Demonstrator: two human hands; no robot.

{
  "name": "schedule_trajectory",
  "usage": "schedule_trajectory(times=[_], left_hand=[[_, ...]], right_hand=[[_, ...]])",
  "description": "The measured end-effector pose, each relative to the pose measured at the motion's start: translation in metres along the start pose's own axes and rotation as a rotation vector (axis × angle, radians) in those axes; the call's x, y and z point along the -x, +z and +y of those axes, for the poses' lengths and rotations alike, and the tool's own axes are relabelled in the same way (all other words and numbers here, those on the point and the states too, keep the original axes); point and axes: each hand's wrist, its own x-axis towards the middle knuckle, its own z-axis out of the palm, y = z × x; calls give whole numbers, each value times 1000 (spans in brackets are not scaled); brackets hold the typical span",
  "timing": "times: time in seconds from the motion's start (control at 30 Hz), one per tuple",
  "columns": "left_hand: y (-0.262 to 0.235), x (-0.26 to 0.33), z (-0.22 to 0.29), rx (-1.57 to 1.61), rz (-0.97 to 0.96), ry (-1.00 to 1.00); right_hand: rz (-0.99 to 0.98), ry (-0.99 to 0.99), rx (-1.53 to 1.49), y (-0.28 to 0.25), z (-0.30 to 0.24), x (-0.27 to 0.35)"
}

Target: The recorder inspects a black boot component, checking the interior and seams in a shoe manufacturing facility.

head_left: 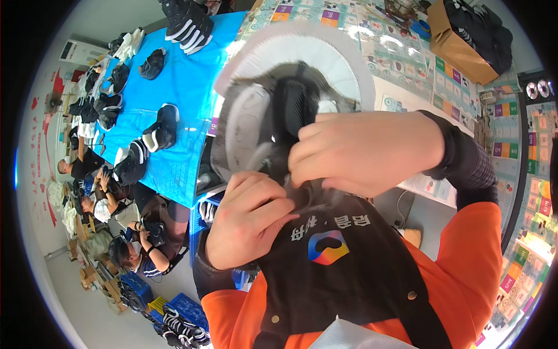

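In front of my chest is a clear plastic bag [220, 145] with what looks like a pair of shoes inside. A pale shoe sole [247, 125] shows on its left side and a dark shoe part [292, 104] in the middle. My left hand [250, 215] is closed on the near edge of the bag, fingers bent together. Across from it, my right hand [366, 151] pinches the same bunched edge, its fingertips close to the left ones. Motion blurs the plastic between them, and my right hand hides part of the contents.
A round whitish pad [343, 55] lies behind the bag on the patterned table [389, 58]. To the left, a blue-covered table [192, 75] bears several black shoes [165, 125]. A cardboard box [456, 46] with dark shoes stands far right. Several people [139, 250] sit at left near blue crates [189, 311].
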Motion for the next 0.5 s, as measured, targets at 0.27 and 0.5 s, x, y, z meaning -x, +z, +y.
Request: schedule_trajectory(times=[0.27, 0.5], left_hand=[[0, 2, -3, -44, -89, 69], [-7, 9, 5, -92, -110, -70]], right_hand=[[205, -115, 363, 20, -2, -21], [108, -288, 39, 13, 0, -21]])
